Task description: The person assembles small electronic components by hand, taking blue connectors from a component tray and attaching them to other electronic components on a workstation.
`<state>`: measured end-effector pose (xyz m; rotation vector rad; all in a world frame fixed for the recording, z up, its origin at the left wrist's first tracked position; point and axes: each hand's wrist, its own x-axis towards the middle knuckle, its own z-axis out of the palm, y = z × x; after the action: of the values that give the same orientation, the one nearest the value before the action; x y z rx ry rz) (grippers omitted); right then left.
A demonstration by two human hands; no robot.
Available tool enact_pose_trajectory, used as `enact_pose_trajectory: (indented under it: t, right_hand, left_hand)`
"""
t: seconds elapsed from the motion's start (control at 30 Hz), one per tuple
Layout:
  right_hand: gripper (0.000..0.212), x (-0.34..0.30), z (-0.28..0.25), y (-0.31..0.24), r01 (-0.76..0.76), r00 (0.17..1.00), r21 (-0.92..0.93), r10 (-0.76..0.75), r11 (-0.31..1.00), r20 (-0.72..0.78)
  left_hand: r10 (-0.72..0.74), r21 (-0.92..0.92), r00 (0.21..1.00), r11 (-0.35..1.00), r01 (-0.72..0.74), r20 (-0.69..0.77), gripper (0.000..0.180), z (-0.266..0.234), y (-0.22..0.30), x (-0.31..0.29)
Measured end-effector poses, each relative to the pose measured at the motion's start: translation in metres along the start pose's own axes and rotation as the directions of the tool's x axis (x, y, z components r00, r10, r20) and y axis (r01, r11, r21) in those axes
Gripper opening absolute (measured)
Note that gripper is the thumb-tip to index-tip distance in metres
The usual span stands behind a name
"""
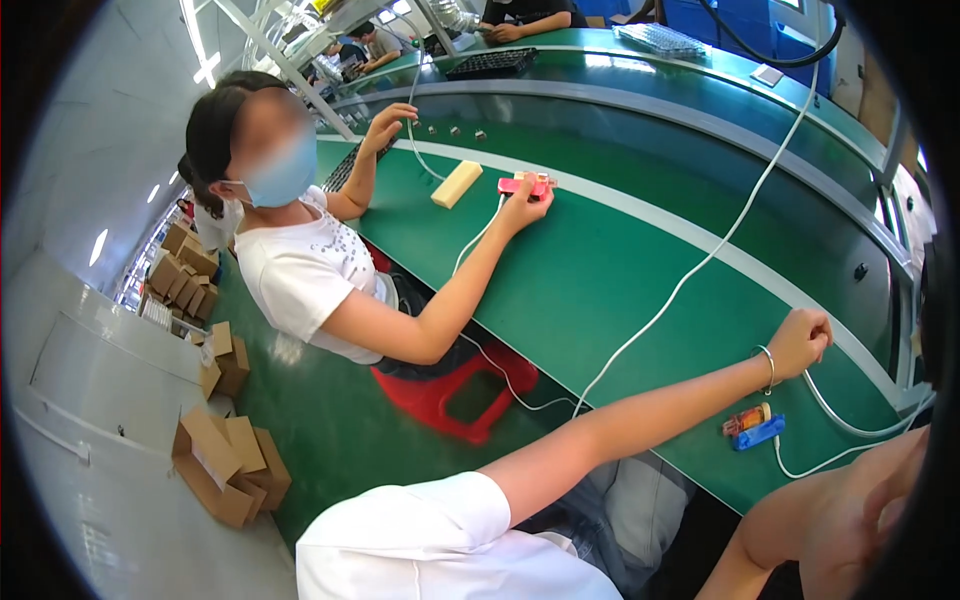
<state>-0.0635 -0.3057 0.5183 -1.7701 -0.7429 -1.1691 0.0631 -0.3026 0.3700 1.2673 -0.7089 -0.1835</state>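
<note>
My left hand [800,342], with a bangle [768,370] at the wrist, reaches over the green bench near its pale edge strip. Its fingers are curled closed; whether something small is inside them I cannot make out. A white cable [825,408] runs from just below this hand toward the right. Nearer to me lie a small blue device [760,432] with a white lead and, touching it, an orange-brown piece [745,418]. My right hand [885,500] is at the lower right, close to the camera, blurred and partly cut off, with its fingers not readable.
On the left a seated masked co-worker holds a pink-red device [525,187] beside a pale yellow block [457,184]. A long white cable [690,270] crosses the green bench [590,270]. Beyond runs a green conveyor [640,130]. A red stool [450,400] and cardboard boxes [232,465] stand on the floor.
</note>
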Motion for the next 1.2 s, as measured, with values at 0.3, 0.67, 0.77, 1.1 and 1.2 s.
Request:
enact_pose_trajectory:
  t: [0.3,0.67,0.77,1.1,1.2]
  right_hand:
    - [0.026,0.002,0.003,-0.008,-0.053,0.989,-0.035,0.058,0.998,0.134]
    - [0.013,-0.079,-0.037,0.034,-0.585,0.706,-0.562,0.708,0.585,0.002]
    - [0.041,-0.115,-0.038,0.025,-0.432,0.635,-0.636,0.716,0.640,0.289]
    - [0.048,-0.117,-0.032,0.020,-0.226,0.454,-0.743,0.743,0.630,0.492]
    - [0.047,-0.108,-0.050,0.014,-0.418,0.396,-0.699,0.809,0.581,0.435]
  left_hand:
    - [-0.015,-0.053,1.000,0.998,0.015,0.002,0.013,0.002,-0.011,0.004]
    - [-0.157,-0.010,0.986,0.987,0.157,0.065,0.013,-0.003,-0.019,0.005]
    - [-0.236,-0.252,0.967,0.934,0.252,0.093,0.020,-0.009,-0.018,0.006]
    - [-0.198,-0.300,0.978,0.931,0.207,0.061,0.027,-0.029,-0.003,0.021]
    - [-0.199,-0.273,0.979,0.945,0.178,-0.050,0.022,-0.029,-0.003,0.020]
